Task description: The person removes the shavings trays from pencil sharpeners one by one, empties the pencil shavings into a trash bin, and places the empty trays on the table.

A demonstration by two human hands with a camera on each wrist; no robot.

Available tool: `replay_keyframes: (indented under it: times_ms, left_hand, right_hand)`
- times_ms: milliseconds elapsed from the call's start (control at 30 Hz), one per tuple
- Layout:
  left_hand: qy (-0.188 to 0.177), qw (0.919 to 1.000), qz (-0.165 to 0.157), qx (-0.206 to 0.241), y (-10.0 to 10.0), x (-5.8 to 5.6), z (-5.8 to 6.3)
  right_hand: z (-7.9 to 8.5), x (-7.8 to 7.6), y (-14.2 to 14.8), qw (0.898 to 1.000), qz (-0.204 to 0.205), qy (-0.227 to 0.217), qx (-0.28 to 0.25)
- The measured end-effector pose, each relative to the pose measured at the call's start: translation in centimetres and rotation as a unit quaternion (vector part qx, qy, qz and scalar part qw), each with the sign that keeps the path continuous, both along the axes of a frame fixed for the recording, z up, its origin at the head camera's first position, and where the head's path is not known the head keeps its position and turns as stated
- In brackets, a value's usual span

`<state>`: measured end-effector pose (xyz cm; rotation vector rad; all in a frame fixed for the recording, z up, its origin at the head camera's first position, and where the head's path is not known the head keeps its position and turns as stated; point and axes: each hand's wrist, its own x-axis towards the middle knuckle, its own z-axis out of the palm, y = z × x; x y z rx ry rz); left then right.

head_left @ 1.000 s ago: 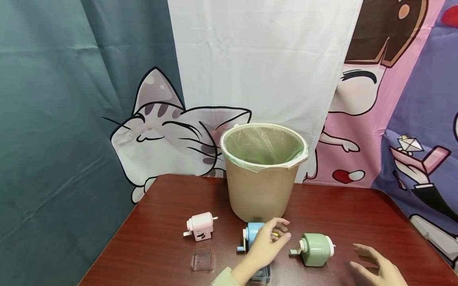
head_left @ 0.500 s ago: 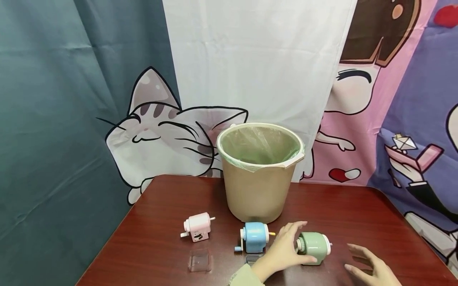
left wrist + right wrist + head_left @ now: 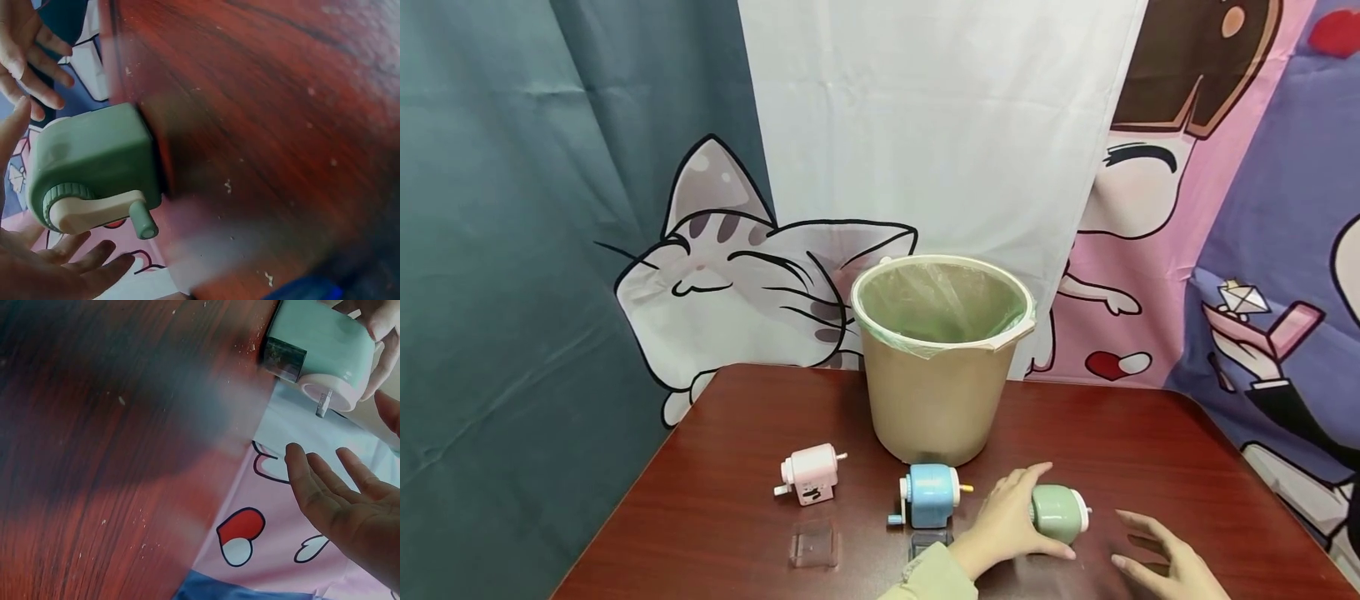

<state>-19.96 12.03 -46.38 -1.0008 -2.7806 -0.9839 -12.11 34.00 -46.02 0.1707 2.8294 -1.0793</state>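
The green hand-crank pencil sharpener [image 3: 1057,514] stands at the right of the table. My left hand [image 3: 1011,521] reaches round its crank side, thumb in front and fingers behind, straight or loosely bent. In the left wrist view those fingers [image 3: 75,262] lie around the sharpener [image 3: 100,156] without visibly closing on it. Its cream crank arm with a green knob shows plainly there. My right hand [image 3: 1172,558] hovers to the right of the sharpener, fingers spread and holding nothing. The right wrist view shows the sharpener's [image 3: 325,347] dark window and pale round face with a small metal peg.
A blue sharpener [image 3: 930,497] with a yellow pencil end [image 3: 966,488] and a pink sharpener [image 3: 812,475] stand to the left. Clear trays [image 3: 814,546] lie before them, one partly behind my left sleeve [image 3: 936,575]. A lined bin [image 3: 936,400] stands at the back.
My left hand has moved right from the blue sharpener to the green one and now lies around its crank side. The right hand stays nearly in place; the view has shifted slightly.
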Motion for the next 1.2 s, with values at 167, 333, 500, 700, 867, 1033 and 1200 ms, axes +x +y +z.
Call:
replay_keyframes:
  times_ms: [167, 333, 500, 700, 867, 1033, 1200]
  left_hand:
    - [-0.004, 1.0, -0.009, 0.001, 0.3, -0.3, -0.5]
    - [-0.009, 0.9996, -0.02, 0.017, 0.7, -0.8, -0.9]
    - [-0.011, 0.9997, -0.012, 0.02, 1.0, -1.0, -1.0]
    - [-0.016, 0.9994, 0.001, 0.029, 1.2, -0.9, -1.0]
    - [-0.045, 0.9968, 0.015, 0.064, 1.2, -0.7, -1.2]
    - [-0.051, 0.9948, 0.035, 0.081, 1.1, -0.7, -1.0]
    - [-0.03, 0.9952, 0.022, 0.091, 0.7, -0.9, 0.1]
  right_hand:
    - [0.0, -0.2, -0.4, 1.0, 0.005, 0.01, 0.005]
    - [0.3, -0.2, -0.6, 1.0, 0.005, 0.017, 0.011]
    - [0.1, -0.1, -0.5, 0.999, 0.0, 0.032, 0.014]
    - [-0.1, 0.0, -0.3, 0.999, -0.002, 0.04, 0.013]
    - [0.2, 0.1, -0.4, 1.0, 0.0, 0.025, 0.008]
    - [0.2, 0.3, -0.6, 0.999, -0.007, 0.047, 0.005]
    - [0.2, 0.3, -0.8, 0.998, -0.009, 0.07, 0.003]
